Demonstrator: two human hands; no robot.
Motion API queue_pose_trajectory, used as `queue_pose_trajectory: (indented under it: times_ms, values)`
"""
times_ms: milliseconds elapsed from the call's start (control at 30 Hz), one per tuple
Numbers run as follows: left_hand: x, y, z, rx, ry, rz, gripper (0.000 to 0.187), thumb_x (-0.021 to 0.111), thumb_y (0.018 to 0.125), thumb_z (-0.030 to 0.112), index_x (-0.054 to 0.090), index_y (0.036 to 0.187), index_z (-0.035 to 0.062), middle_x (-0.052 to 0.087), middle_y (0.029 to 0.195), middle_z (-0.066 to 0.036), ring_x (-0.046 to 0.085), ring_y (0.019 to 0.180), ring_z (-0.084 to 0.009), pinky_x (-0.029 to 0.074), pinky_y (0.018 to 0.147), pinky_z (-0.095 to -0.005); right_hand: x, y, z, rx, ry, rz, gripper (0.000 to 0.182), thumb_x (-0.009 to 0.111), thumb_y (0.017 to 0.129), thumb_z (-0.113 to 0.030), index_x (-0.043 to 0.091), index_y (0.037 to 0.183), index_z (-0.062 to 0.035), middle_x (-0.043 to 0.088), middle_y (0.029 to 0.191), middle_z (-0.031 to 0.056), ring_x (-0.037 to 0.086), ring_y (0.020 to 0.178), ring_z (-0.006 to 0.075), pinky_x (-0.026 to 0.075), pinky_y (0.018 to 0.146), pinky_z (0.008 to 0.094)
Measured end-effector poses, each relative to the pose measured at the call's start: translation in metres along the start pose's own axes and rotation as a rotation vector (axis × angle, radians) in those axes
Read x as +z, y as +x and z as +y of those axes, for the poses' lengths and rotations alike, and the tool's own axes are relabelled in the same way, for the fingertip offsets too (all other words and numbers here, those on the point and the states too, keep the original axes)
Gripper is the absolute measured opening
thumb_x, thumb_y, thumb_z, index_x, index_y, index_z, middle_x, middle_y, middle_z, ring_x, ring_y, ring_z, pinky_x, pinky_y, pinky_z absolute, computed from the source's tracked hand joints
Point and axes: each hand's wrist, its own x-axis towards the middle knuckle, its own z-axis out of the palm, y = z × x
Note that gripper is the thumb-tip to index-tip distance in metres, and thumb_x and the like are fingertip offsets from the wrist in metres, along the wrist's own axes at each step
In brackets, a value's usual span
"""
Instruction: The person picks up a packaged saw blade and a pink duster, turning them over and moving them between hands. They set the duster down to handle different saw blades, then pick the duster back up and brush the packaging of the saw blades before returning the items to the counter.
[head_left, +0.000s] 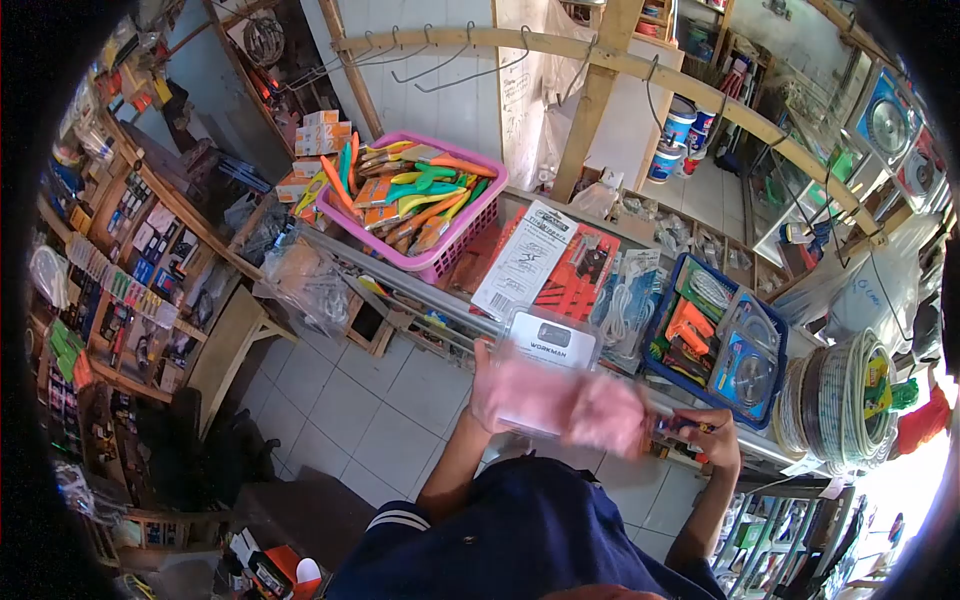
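Observation:
My left hand (485,388) grips the left edge of a clear-fronted package with a white card (552,340) marked WORKMAN. Blurred pink material (608,415), apparently cloth, lies across the package's lower part and past its right side. At the right, my right hand (712,436) is closed around a dark handle (676,424), whose left end meets the pink material. Behind the package, a large white-labelled pack (527,262) and a red pack of tools (583,272) rest on the counter.
Orange and green handled tools fill a pink basket (455,232). A blue tray (768,408) holds packaged goods, beside coiled cable (845,395) at the right. Metal hooks hang from a wooden rail (490,38) above the counter. Stocked shelves (140,235) stand at the left.

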Motion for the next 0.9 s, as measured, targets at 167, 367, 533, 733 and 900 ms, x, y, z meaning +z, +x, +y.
queue_pose_trajectory:
  times_ms: [167,367,533,733,900]
  values:
    - [-0.007,0.002,0.001,-0.055,-0.067,-0.116,0.101,0.034,0.08,0.086,0.023,0.154,0.0176,0.034,0.152,-0.02,0.037,0.137,-0.0419,0.037,0.101,-0.0665,-0.002,-0.012,0.006,0.024,0.008,-0.006,0.034,0.072,0.074,-0.006,0.07,0.105,0.0078,0.072,0.086,0.0097,0.063,0.075,0.0113,0.05,0.07,0.0249]
    - [0.013,0.011,-0.001,-0.203,0.008,-0.177,0.101,0.032,0.081,0.085,0.024,0.153,0.0155,0.033,0.153,-0.018,0.039,0.135,-0.0395,0.035,0.104,-0.0674,-0.016,-0.029,0.034,0.031,-0.008,0.183,0.037,0.075,0.074,-0.003,0.07,0.109,0.0059,0.073,0.096,0.0111,0.063,0.085,0.0116,0.05,0.078,0.0245]
    - [-0.016,0.007,0.005,-0.131,-0.078,0.067,0.105,0.034,0.077,0.088,0.022,0.154,0.0177,0.03,0.153,-0.021,0.04,0.133,-0.0444,0.034,0.098,-0.0743,-0.027,-0.047,0.03,0.115,0.081,0.169,0.036,0.076,0.077,-0.011,0.07,0.108,0.0055,0.073,0.094,0.0101,0.063,0.085,0.0121,0.049,0.079,0.0252]
    - [0.025,0.014,-0.001,0.0,-0.326,0.185,0.113,0.039,0.072,0.09,0.02,0.154,0.0154,0.027,0.153,-0.025,0.033,0.135,-0.0507,0.033,0.09,-0.0812,-0.041,-0.054,0.027,0.109,0.017,0.177,0.039,0.077,0.076,-0.017,0.071,0.107,0.0052,0.073,0.095,0.0106,0.063,0.086,0.013,0.048,0.081,0.0269]
    - [0.011,0.008,0.003,-0.157,0.031,-0.107,0.112,0.036,0.074,0.09,0.02,0.154,0.013,0.028,0.153,-0.025,0.036,0.135,-0.0485,0.034,0.101,-0.0709,-0.039,-0.057,0.033,0.121,0.034,0.221,0.041,0.078,0.073,-0.02,0.072,0.104,0.0057,0.073,0.096,0.0116,0.064,0.089,0.0159,0.047,0.085,0.0274]
